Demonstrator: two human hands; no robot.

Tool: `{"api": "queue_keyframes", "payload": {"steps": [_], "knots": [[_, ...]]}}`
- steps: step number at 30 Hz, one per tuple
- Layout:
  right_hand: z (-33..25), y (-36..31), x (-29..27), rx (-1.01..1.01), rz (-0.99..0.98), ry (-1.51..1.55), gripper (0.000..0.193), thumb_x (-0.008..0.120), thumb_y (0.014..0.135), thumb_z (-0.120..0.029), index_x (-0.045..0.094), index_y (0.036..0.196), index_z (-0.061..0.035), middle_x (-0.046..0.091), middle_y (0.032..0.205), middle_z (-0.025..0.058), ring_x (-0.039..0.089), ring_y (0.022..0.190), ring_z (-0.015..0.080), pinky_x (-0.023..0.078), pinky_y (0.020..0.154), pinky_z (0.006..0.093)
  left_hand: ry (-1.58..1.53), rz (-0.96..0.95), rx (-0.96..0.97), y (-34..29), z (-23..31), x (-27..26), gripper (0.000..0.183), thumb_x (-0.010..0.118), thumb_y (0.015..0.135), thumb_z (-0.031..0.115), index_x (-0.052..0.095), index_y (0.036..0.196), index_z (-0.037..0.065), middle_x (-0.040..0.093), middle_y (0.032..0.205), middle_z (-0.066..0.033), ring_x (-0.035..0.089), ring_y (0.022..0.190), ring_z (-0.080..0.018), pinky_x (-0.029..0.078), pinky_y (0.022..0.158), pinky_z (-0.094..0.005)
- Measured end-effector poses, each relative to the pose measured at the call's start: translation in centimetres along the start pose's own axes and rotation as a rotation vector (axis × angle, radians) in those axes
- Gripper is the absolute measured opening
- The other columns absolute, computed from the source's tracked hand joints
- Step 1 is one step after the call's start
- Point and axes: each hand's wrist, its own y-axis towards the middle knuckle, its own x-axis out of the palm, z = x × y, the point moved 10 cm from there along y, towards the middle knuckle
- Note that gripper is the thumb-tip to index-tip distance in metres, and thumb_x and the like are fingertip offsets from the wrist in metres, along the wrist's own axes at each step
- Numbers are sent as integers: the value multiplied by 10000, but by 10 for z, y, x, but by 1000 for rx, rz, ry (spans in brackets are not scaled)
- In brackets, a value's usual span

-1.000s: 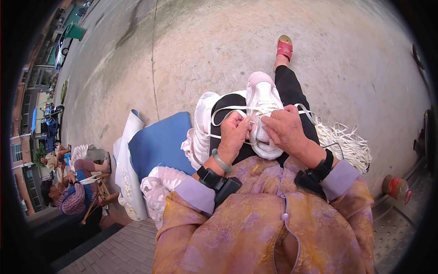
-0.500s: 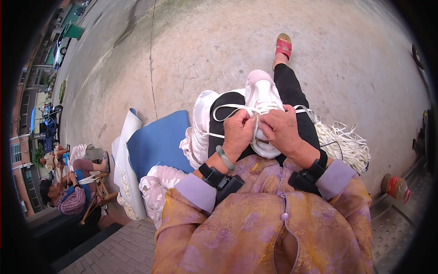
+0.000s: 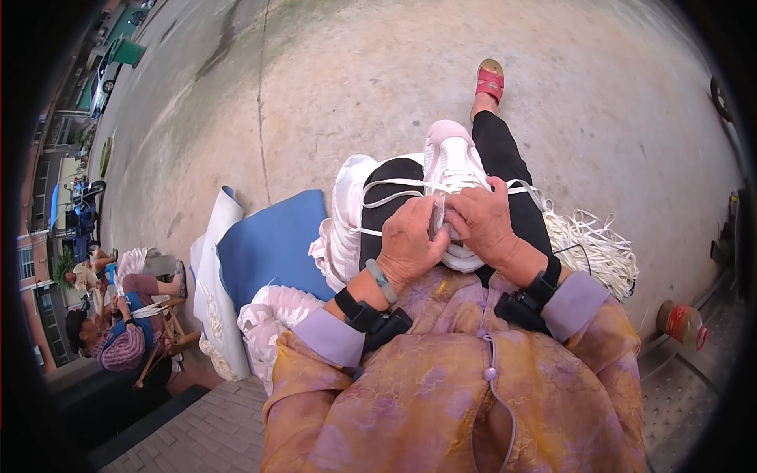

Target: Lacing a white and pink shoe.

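Sneaker (image 3: 451, 169), pale pink and white, is lying toe-up on the person's lap just above the middle of the frame, resting on a black trouser leg (image 3: 512, 169). White lace (image 3: 394, 188) is looping out from it to the left and right. The left hand (image 3: 410, 246) is curling its fingers together and pinching something at the shoe's upper, though I cannot tell exactly what from here. The right hand (image 3: 485, 221) is pressing against the sneaker from the other side, fingers bent and close together, touching the left hand's fingertips. Both wrists are wearing black bands, and the left one is also carrying a greenish bangle (image 3: 381, 281). A second white shoe (image 3: 344, 217) is leaning just beside the person's knee, left of centre. A bundle of white laces (image 3: 591, 248) is spilling over the ground at the right, near the right forearm. A blue cushion (image 3: 272, 244) is lying left of centre beside a white sack (image 3: 213, 292). At the top, a foot in a red sandal (image 3: 490, 79) is resting on the concrete. A bottle with a red cap (image 3: 683, 323) is standing at the lower right. Other people (image 3: 118, 331) are sitting at the far left.
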Motion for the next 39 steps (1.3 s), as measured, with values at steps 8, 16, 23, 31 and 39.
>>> {"api": "queue_keyframes", "payload": {"steps": [8,16,23,31,39], "knots": [[-12,5,1,-91,-7,-82,53,584,736,-161,576,736,-109,534,659,49,579,671,225,334,853,496,-107,-12,-142,-6,-15,6,261,616,662,32,583,919,-2,541,714,-101,516,531,-195,443,526,-282],[-10,5,3,-63,-32,-74,61,567,735,-157,588,737,-100,579,671,87,595,669,251,329,859,494,-67,52,-62,-4,-8,4,276,545,689,-1,604,959,2,542,707,-135,543,576,-245,444,550,-308],[-15,5,0,-92,-152,-106,55,556,734,-136,585,718,-92,588,661,100,595,671,265,326,852,492,-87,36,-67,-2,-11,6,264,548,696,3,603,954,-5,548,716,-142,558,605,-249,453,570,-321],[98,-116,-101,176,-144,-180,53,573,774,-90,523,760,-78,517,679,61,535,704,251,323,883,465,28,17,-16,-6,-3,5,268,579,703,28,595,969,4,533,704,-124,544,576,-241,451,547,-317],[135,-159,-101,312,-199,-118,49,577,774,-83,528,767,-81,528,675,44,543,695,241,330,890,443,-116,21,-262,-8,-35,-6,195,593,791,52,573,977,-3,529,630,-38,502,543,-82,423,518,-229]]}}
